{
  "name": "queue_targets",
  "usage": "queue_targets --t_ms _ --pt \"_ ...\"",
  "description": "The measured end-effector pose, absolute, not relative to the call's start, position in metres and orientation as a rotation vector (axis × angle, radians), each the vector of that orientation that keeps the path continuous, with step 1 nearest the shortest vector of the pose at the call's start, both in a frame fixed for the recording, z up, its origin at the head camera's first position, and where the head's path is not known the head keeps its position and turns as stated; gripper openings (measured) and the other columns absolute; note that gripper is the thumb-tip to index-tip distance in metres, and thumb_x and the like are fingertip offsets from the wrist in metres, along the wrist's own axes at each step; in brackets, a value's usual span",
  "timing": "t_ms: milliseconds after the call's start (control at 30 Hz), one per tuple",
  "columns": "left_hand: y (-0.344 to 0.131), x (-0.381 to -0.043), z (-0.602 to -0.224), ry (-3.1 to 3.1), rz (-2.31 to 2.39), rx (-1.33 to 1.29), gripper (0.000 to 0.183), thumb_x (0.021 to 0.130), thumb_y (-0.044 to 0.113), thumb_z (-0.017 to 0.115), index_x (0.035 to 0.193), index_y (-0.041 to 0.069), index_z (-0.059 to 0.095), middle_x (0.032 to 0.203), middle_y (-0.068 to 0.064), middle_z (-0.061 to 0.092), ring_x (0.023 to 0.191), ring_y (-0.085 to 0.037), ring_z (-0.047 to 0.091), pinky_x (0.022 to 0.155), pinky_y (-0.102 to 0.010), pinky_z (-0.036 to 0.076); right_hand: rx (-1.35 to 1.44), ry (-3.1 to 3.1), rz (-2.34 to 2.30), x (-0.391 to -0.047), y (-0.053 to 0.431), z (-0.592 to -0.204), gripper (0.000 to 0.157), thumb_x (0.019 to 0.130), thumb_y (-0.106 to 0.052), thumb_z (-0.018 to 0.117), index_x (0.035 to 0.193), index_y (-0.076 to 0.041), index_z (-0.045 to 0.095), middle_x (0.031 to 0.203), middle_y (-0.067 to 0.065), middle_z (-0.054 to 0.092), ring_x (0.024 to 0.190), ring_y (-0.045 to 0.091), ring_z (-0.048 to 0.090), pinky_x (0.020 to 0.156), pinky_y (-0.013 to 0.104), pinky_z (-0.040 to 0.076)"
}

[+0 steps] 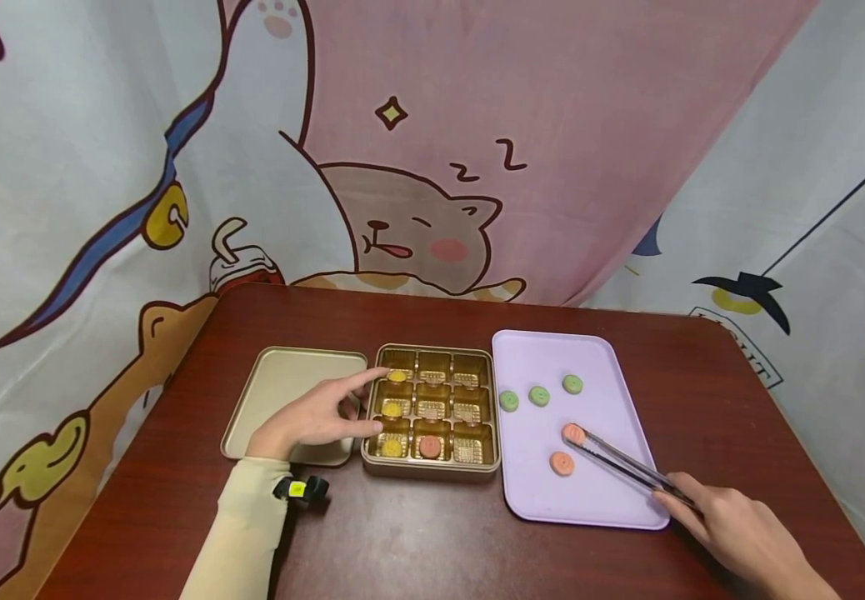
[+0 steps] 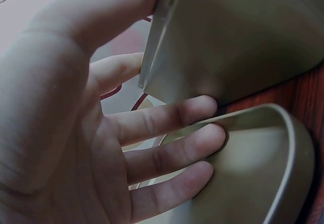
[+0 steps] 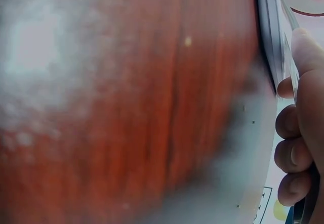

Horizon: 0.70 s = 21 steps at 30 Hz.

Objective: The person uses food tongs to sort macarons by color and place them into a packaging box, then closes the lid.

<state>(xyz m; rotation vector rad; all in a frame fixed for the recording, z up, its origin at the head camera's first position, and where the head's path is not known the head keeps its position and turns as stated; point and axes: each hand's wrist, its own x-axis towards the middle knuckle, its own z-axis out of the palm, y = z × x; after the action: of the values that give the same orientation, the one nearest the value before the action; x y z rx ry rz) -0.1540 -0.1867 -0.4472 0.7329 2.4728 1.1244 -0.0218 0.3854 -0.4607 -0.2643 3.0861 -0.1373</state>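
Nearest, the right hand (image 1: 743,527) curls round tongs (image 1: 627,457), whose reach apparently spares it touching the orange disc (image 1: 571,433) at their tips on the tray (image 1: 590,504). Farther, the left hand (image 1: 320,414), spread and gripping nothing, touches the box (image 1: 432,471), seemingly to steady it.

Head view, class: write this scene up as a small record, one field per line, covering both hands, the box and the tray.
Left hand: touches left edge of gold box
Right hand: holds metal tongs
Tong tips: at one orange piece
Box contents: yellow pieces down left column; orange-red piece in front middle compartment
Lilac tray: three green pieces, two orange
Gold lid: left of box
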Motion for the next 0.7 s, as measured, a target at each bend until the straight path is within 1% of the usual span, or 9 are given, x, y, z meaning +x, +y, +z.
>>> queue_targets --t_ms 367,567,700 --pt "-0.187 -0.154 -0.447 2.467 1.134 0.738 0.088 0.093 0.044 0.080 0.166 0.024 0.035 0.124 -0.006 0.064 0.093 -0.015 0.066 0.086 -0.036 0.055 -0.263 3.116 -0.149 -0.022 0.382 -0.461 0.033 0.096 -0.046 0.075 0.110 -0.016 0.071 0.074 -0.010 0.066 0.060 0.009 0.046 0.050 0.031 0.044" --pt "-0.187 -0.154 -0.448 2.461 1.133 0.743 0.088 0.093 0.045 0.080 0.166 0.025 0.034 0.126 -0.008 0.064 0.093 -0.014 0.066 0.085 -0.036 0.055 -0.238 3.113 -0.180 -0.026 0.378 -0.456 0.038 0.097 -0.047 0.074 0.114 -0.013 0.071 0.079 -0.004 0.070 0.062 0.012 0.048 0.050 0.032 0.043" --pt "-0.187 -0.154 -0.448 2.466 1.129 0.745 0.088 0.093 0.045 0.079 0.166 0.025 0.034 0.126 -0.007 0.065 0.093 -0.014 0.066 0.085 -0.035 0.055 -0.257 3.143 -0.196 -0.027 0.374 -0.452 0.037 0.096 -0.047 0.075 0.113 -0.014 0.072 0.079 -0.004 0.070 0.061 0.011 0.048 0.049 0.032 0.041"
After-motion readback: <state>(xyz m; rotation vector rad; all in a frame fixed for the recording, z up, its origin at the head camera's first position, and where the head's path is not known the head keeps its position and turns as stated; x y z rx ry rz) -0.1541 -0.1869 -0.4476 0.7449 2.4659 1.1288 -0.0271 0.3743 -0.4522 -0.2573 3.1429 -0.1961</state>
